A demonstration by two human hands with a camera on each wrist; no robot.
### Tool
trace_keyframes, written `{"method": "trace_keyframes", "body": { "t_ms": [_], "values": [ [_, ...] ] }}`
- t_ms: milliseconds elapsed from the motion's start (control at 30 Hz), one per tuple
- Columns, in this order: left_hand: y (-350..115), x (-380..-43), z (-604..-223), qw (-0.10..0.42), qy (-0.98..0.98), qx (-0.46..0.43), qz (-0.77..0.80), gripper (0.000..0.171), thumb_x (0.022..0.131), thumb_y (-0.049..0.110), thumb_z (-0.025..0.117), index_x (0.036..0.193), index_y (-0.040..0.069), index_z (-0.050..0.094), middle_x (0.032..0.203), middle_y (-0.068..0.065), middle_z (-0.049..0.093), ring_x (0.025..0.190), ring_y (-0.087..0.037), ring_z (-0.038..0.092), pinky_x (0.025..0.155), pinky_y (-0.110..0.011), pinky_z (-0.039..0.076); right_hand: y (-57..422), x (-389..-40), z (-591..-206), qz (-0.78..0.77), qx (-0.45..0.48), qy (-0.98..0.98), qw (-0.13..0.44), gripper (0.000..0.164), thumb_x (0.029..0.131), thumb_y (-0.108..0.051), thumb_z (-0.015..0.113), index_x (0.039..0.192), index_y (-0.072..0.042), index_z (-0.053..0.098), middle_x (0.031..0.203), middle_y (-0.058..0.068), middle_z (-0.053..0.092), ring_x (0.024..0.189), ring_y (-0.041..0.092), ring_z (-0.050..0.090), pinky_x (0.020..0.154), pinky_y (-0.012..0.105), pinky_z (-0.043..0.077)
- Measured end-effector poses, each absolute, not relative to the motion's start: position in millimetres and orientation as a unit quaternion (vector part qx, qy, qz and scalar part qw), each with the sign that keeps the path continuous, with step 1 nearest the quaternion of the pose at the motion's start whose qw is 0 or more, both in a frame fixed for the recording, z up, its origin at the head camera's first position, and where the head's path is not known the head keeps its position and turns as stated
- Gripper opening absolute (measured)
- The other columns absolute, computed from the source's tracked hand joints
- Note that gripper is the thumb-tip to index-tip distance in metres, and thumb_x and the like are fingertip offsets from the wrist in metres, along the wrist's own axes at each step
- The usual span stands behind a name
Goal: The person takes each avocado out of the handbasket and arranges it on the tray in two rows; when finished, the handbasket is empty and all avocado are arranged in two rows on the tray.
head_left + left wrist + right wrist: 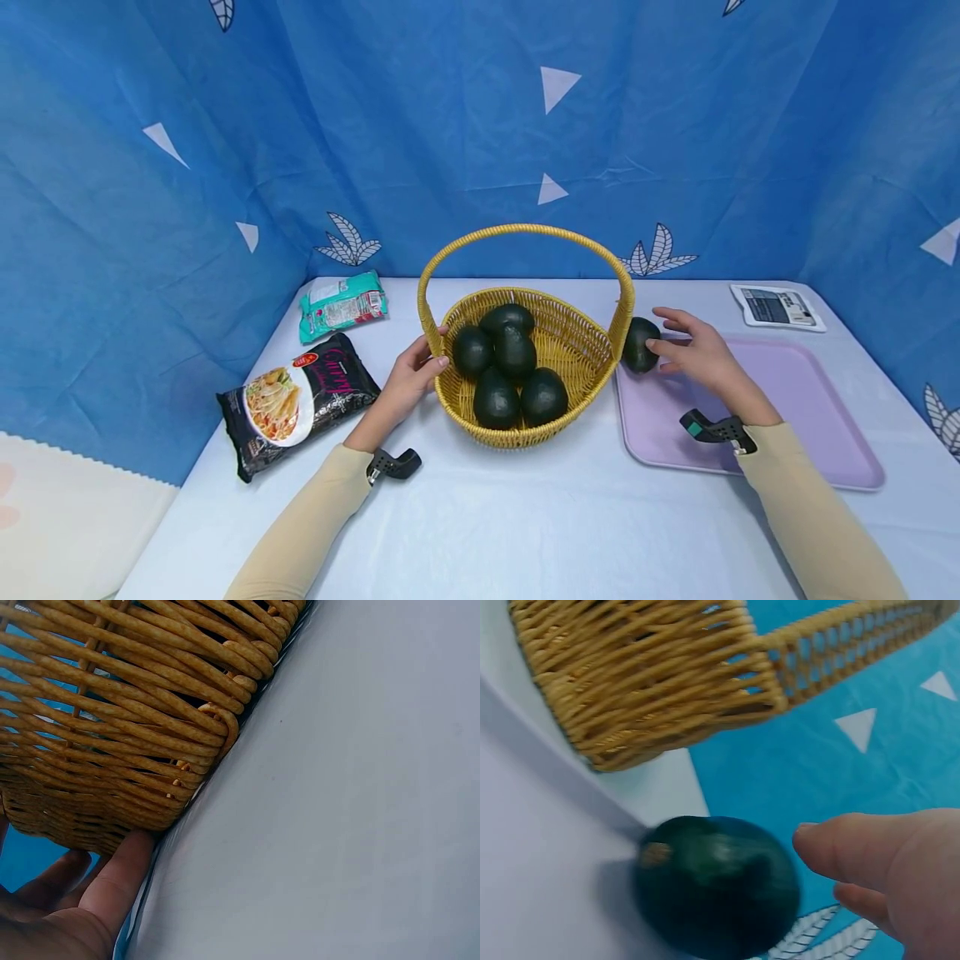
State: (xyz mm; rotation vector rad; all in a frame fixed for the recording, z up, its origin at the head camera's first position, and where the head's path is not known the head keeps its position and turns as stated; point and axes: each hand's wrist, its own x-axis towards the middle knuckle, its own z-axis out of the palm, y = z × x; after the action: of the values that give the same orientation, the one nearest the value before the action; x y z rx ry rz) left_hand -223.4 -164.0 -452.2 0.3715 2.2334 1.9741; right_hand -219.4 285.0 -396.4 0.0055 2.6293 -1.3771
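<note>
In the head view a yellow wicker basket (577, 333) with a tall arched handle holds several dark green avocados (514, 353). My left hand (411, 377) rests on its left end. The left wrist view has the thumb (124, 877) against the basket's woven side (135, 712), with other fingers beside it. One more avocado (640, 345) lies right of the basket, at the near-left corner region of a lilac tray (810, 400). My right hand (701, 354) hovers beside that avocado with fingers spread. In the right wrist view a gap shows between its fingers and the avocado (720, 889).
Left of the basket lie a black curry noodle packet (307, 396) and a teal packet (343, 306). Behind the tray is a white pouch with a dark label (777, 307). Blue patterned cloth (487, 142) stands around the white tabletop (525, 517).
</note>
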Motion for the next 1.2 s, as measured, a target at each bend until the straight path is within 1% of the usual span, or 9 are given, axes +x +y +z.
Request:
{"method": "trace_keyframes", "body": {
  "t_ms": [333,600,633,733,867,933,1067,1133,1200],
  "values": [
    [-163,-227,-455,0.065,0.740,0.125,0.657,0.057,0.101,0.014,0.057,0.156,0.015,0.041,0.156,-0.021,0.045,0.134,-0.037,0.052,0.090,-0.030,0.060,297,-205,-367,-0.462,-0.010,0.884,0.068,0.077,0.102,-0.028,0.061,0.164,-0.010,0.018,0.163,0.036,0.019,0.138,0.057,0.041,0.083,0.042,0.064],
    [-163,-226,-454,0.062,0.737,0.127,0.661,0.058,0.101,0.012,0.057,0.156,0.013,0.040,0.156,-0.023,0.045,0.134,-0.038,0.051,0.089,-0.026,0.059,295,-187,-344,-0.432,-0.050,0.899,0.044,0.075,0.101,-0.031,0.064,0.162,-0.010,0.026,0.160,0.035,0.030,0.132,0.054,0.050,0.077,0.036,0.065],
    [-163,-226,-454,0.062,0.737,0.128,0.661,0.058,0.101,0.012,0.057,0.156,0.013,0.040,0.156,-0.023,0.045,0.134,-0.038,0.051,0.089,-0.026,0.059,294,-185,-341,-0.427,-0.056,0.902,0.040,0.074,0.101,-0.030,0.064,0.161,-0.010,0.028,0.159,0.034,0.032,0.131,0.052,0.052,0.076,0.034,0.065],
    [-164,-226,-454,0.060,0.737,0.130,0.660,0.058,0.101,0.013,0.057,0.156,0.013,0.041,0.156,-0.023,0.046,0.134,-0.038,0.051,0.088,-0.025,0.059,291,-177,-336,-0.425,-0.077,0.902,0.027,0.069,0.101,-0.026,0.064,0.160,-0.009,0.032,0.158,0.031,0.036,0.119,0.018,0.066,0.074,0.026,0.063],
    [-164,-226,-454,0.061,0.737,0.132,0.660,0.058,0.101,0.014,0.057,0.156,0.014,0.041,0.155,-0.023,0.046,0.133,-0.038,0.051,0.089,-0.026,0.059,284,-167,-329,-0.432,-0.117,0.894,0.009,0.063,0.100,-0.018,0.065,0.156,-0.007,0.038,0.156,0.027,0.041,0.101,-0.022,0.054,0.072,0.018,0.060],
    [-164,-227,-454,0.062,0.736,0.132,0.661,0.058,0.101,0.014,0.057,0.156,0.015,0.041,0.156,-0.022,0.046,0.134,-0.038,0.051,0.090,-0.028,0.060,279,-162,-327,-0.436,-0.140,0.889,0.003,0.061,0.099,-0.014,0.065,0.155,-0.006,0.041,0.154,0.021,0.046,0.103,-0.022,0.055,0.072,0.018,0.060],
    [-164,-226,-454,0.064,0.735,0.131,0.662,0.058,0.101,0.014,0.057,0.157,0.015,0.040,0.157,-0.022,0.045,0.135,-0.039,0.051,0.092,-0.031,0.060,269,-153,-324,-0.443,-0.179,0.879,0.007,0.057,0.098,-0.009,0.067,0.151,-0.005,0.046,0.145,-0.009,0.053,0.107,-0.016,0.059,0.075,0.020,0.061],
    [-164,-226,-453,0.064,0.737,0.131,0.660,0.058,0.101,0.014,0.057,0.157,0.015,0.040,0.157,-0.022,0.045,0.135,-0.039,0.051,0.092,-0.030,0.060,263,-150,-322,-0.440,-0.187,0.878,0.015,0.055,0.097,-0.008,0.067,0.149,-0.006,0.049,0.142,-0.014,0.054,0.108,-0.014,0.060,0.076,0.022,0.061],
    [-164,-226,-453,0.064,0.738,0.131,0.659,0.058,0.101,0.015,0.057,0.157,0.015,0.040,0.157,-0.022,0.045,0.135,-0.039,0.051,0.092,-0.029,0.060,258,-147,-321,-0.431,-0.188,0.882,0.030,0.053,0.097,-0.011,0.068,0.147,-0.007,0.051,0.144,-0.006,0.057,0.109,-0.012,0.062,0.077,0.023,0.061]
  ]
}}
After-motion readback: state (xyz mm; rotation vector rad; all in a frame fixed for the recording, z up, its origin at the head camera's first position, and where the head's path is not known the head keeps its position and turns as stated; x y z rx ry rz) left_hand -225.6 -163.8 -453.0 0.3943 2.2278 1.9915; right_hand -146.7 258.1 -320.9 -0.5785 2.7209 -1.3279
